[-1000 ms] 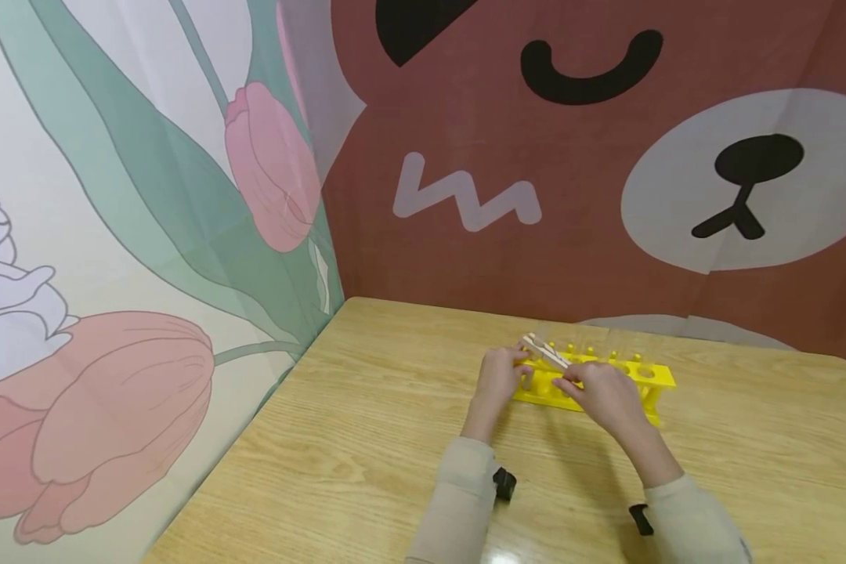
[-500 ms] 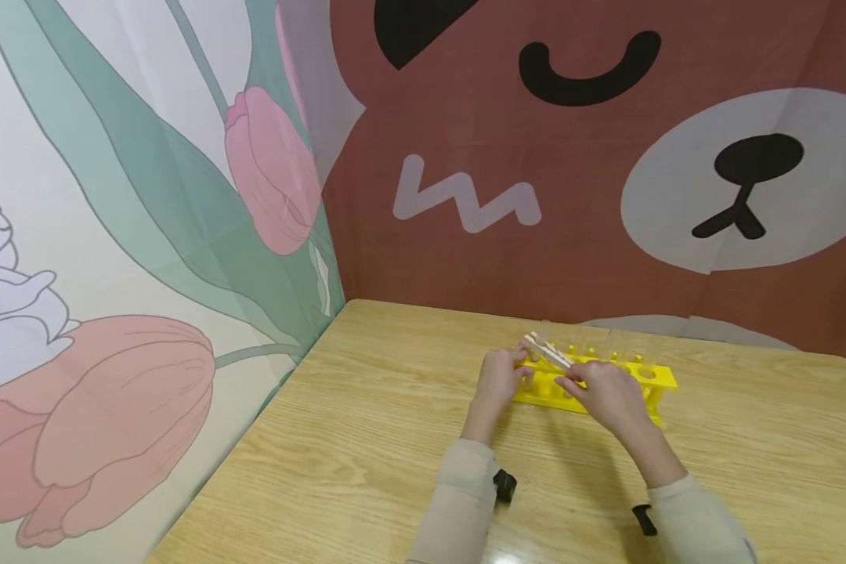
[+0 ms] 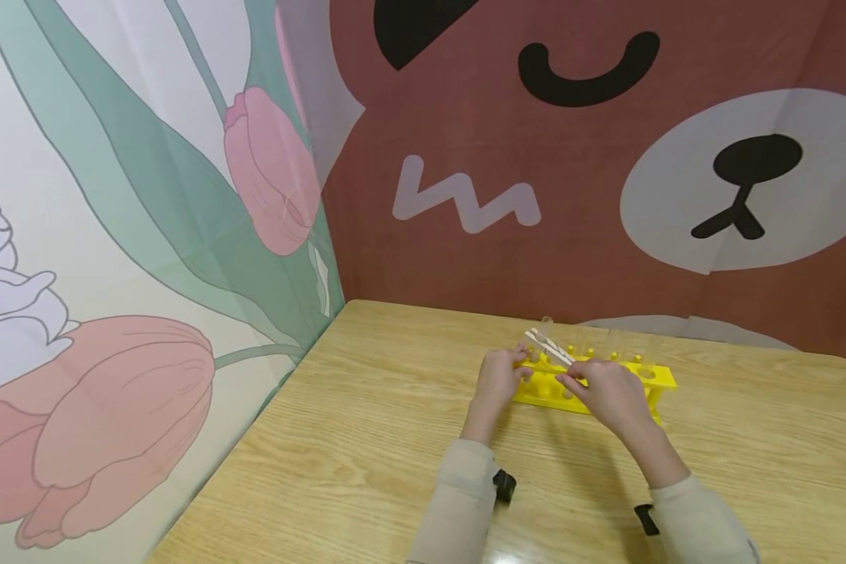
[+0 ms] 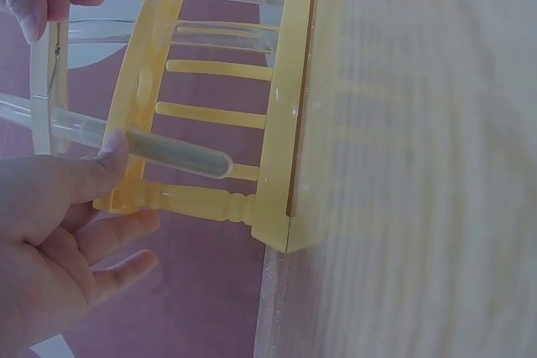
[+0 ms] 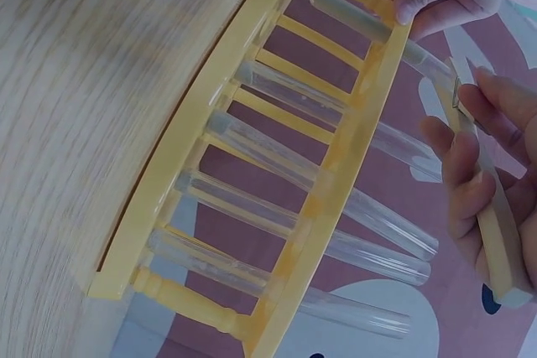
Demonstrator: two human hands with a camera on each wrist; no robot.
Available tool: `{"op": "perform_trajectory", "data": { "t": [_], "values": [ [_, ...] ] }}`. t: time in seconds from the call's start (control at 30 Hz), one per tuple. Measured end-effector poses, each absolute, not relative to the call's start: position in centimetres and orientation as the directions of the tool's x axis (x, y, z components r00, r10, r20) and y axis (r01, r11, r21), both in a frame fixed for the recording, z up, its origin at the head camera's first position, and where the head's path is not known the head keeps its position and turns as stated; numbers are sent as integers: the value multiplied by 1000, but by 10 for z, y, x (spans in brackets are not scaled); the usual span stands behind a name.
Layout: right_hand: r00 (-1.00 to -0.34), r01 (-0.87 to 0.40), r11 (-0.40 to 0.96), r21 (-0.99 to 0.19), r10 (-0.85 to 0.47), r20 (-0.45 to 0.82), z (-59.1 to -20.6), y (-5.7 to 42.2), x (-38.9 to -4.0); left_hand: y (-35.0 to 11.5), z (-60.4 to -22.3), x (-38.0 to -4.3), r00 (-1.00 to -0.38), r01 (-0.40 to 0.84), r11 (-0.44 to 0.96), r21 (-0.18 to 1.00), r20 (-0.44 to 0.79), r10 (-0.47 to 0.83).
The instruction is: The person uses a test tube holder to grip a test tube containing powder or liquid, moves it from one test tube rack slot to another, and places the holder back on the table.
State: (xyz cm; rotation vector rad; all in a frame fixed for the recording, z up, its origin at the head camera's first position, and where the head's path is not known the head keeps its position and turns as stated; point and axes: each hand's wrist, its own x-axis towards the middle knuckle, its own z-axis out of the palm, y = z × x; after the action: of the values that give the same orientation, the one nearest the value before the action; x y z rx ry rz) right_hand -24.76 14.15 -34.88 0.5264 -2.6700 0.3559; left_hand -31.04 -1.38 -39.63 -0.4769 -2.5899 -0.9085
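A yellow test tube rack [image 3: 661,377] stands on the table. At its left end my left hand [image 3: 499,381] grips the upper shelf, thumb [image 4: 111,157] on the near corner and other fingers below. My right hand [image 3: 609,392] holds a wooden test tube clamp [image 5: 497,228] by its handle, slanted above the shelf. The clamp's jaws are around the upper part of a clear test tube [image 5: 348,14]. That tube passes through the hole nearest my left hand. Its rounded bottom is lifted off the rack's base in the left wrist view, and pale contents show inside.
Several other clear test tubes [image 5: 369,266] stand in the rack's remaining holes, one leaning. Yellow pegs [image 4: 210,115] run along its back. Wood-grain table [image 3: 366,439] surrounds the rack, and printed cloth [image 3: 430,266] hangs behind it.
The test tube in the clamp has risen a little, its top standing higher above the rack. My right hand and the clamp shifted slightly up; my left hand stayed on the rack.
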Motion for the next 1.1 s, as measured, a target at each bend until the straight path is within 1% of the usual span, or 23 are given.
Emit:
{"op": "perform_trajectory", "data": {
  "t": [0.23, 0.8, 1.1],
  "values": [
    [-848, -405, 899, -168, -301, 437, -349, 141, -246, -13, -395, -310, -891, 407, 735, 543, 413, 188],
    [-840, -399, 902, -166, -286, 462, -343, 143, -241, -14, -396, -309, -881, 425, 730, 535, 430, 198],
    [-823, -403, 903, -148, -286, 491, -343, 143, -242, -14, -397, -310, -875, 435, 727, 531, 441, 201]
  ]
}}
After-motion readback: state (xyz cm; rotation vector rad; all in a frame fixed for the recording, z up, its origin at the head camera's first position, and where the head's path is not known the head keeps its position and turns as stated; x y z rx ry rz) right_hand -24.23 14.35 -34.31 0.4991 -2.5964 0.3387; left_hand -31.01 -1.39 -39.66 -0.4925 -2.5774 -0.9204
